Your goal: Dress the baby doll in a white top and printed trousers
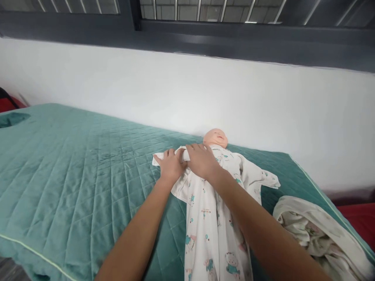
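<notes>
A baby doll (pixel 216 138) lies on its back on the green quilted bed cover, its head toward the wall. White printed baby clothes (pixel 205 218) cover its body, one sleeve spread to the right. At the doll's left-side sleeve in the picture, my left hand (pixel 171 166) has its fingers curled around the white sleeve fabric (pixel 185 155). Right beside it, my right hand (pixel 202 160) is closed over the same sleeve near the shoulder. The doll's arm is hidden by the cloth and my hands.
A crumpled, pale patterned cloth (pixel 319 238) rests at the right edge of the bed cover (pixel 73 168). Behind the bed rises a white wall (pixel 131 86) with a dark window frame (pixel 222 41) above. Red items (pixel 359 220) show beyond the right edge.
</notes>
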Motion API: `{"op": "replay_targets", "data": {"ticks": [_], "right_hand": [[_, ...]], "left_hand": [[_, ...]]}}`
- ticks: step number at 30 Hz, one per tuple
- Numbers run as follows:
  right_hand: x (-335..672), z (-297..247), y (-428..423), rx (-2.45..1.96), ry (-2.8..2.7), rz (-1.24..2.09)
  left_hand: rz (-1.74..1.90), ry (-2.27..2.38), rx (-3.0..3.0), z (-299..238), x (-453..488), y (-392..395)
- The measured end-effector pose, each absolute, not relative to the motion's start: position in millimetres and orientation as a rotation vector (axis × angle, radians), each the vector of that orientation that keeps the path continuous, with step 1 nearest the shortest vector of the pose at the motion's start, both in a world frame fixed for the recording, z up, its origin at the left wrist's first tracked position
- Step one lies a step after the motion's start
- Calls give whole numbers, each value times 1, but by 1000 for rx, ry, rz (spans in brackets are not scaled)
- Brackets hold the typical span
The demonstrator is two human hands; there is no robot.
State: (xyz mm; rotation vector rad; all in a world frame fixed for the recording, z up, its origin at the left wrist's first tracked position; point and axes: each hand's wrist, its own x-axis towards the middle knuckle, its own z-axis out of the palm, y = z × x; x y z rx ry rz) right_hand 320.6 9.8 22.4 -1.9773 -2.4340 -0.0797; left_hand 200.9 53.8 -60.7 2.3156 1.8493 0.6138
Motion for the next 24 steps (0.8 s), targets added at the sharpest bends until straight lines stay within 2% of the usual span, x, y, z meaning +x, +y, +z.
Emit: {"op": "replay_targets", "data": {"ticks": [9,24], "right_hand": [[310,9,62,-2113,-2616,-110],[340,52,36,-2118,-2664,-246]], "left_hand": [[611,1850,2347,-58,200,55],[605,1903,2278,-53,186,54]]}}
